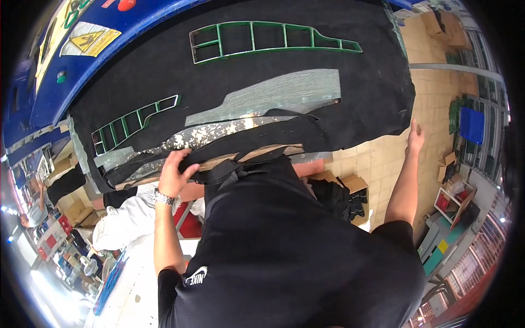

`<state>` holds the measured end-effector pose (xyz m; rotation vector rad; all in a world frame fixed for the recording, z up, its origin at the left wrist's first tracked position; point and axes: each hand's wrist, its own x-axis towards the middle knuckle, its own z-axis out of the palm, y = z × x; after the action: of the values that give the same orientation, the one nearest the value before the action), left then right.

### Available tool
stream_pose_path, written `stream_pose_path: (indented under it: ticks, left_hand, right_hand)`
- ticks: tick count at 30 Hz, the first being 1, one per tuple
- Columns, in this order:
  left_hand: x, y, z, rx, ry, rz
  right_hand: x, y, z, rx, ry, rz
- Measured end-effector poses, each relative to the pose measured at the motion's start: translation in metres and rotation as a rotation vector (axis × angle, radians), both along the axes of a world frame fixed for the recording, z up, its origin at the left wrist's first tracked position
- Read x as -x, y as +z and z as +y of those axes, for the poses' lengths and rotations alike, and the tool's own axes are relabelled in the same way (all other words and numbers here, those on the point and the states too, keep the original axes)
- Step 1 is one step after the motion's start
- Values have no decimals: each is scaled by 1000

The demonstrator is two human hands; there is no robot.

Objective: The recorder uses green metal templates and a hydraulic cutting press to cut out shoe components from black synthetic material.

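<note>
Head camera looks steeply down, close over the black sheet (306, 49).

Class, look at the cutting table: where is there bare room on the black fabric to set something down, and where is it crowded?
Bare black fabric lies right of the grey cut-out, below the long green die. The near edge is crowded: scrap strips under the left hand. The right hand is at the fabric's right edge.

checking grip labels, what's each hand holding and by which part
The left hand grips the cut black felt sheet at its near edge. The right hand touches the sheet's right edge, fingers spread; no clear grip.

Blue-edged cutting table (82, 52), black felt sheet (355, 49) spread across it, two green cutting frames (262, 41)
</note>
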<state>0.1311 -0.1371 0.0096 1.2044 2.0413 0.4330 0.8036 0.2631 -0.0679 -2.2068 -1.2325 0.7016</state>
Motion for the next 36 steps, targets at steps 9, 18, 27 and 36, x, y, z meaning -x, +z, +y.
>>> stream_pose_path:
  ticks: [9, 18, 27, 36]
  left_hand:
    - [-59, -26, -9, 81, -191, 314]
    - [-65, -14, -12, -269, -112, 320]
    - [-88, -55, -53, 55, 6, -97]
    - [-83, -91, -56, 204, -59, -164]
  right_hand:
    - [-17, -50, -30, 214, -135, 1045]
    - [-183, -4, 22, 191, 95, -361]
    - [106, 43, 69, -288, 702, -931]
    - [407, 67, 40, -495, 1546, -321]
